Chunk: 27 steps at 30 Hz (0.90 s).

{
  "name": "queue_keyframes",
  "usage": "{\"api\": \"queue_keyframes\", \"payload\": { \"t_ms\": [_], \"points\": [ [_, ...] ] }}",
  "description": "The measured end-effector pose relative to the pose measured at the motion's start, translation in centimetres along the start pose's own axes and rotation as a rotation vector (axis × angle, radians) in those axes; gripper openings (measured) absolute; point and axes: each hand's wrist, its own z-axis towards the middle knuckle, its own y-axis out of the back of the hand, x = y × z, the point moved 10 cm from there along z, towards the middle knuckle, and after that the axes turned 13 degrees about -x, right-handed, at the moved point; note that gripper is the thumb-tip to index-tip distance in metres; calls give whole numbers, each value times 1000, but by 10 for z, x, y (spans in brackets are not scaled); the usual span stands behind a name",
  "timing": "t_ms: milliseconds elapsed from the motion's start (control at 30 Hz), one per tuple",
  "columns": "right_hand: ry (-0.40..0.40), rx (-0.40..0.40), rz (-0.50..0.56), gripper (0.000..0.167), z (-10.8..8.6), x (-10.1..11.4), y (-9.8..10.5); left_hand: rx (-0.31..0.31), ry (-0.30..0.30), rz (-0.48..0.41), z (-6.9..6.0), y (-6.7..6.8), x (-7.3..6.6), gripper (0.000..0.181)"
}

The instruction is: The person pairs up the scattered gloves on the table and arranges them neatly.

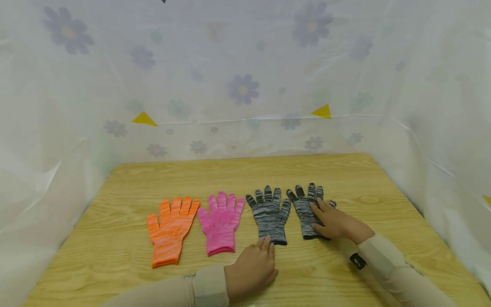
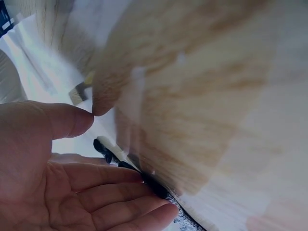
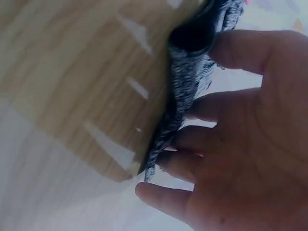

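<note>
Two black-and-grey striped knit gloves lie flat on the wooden table, fingers pointing away from me. My left hand (image 1: 251,269) has its fingertips at the cuff of the left striped glove (image 1: 270,216); its fingers are straight and together. On the right striped glove (image 1: 305,211), my right hand (image 1: 337,221) rests with spread fingers, covering part of its right side. In the right wrist view, that glove's dark cuff (image 3: 192,36) gapes beside my thumb. An orange glove (image 1: 170,233) and a pink glove (image 1: 221,224) lie to the left, untouched by either hand.
The light wooden table (image 1: 115,256) has rounded far corners. White sheeting with a flower print (image 1: 243,89) hangs behind it and along both sides. Two yellow triangles (image 1: 144,119) show on the back sheet.
</note>
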Motion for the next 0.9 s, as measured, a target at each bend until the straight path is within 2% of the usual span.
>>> {"api": "queue_keyframes", "payload": {
  "t_ms": [233,300,467,567,733,900],
  "points": [
    [23,-17,10,69,-2,-1,-2,3,8,0,0,-2,1,57],
    [19,-57,-3,70,-3,-2,1,0,8,1,0,-1,1,57],
    [33,-211,-98,71,-14,1,13,4,13,-10,-1,-2,0,57],
    [47,-259,-129,66,-24,8,16,5,11,-13,-2,-2,0,56],
    [75,-253,-104,58,-31,15,11,10,7,-7,-1,-1,0,57],
    [83,-215,-73,58,-36,16,4,13,4,-15,0,-1,0,56]
  ]
}}
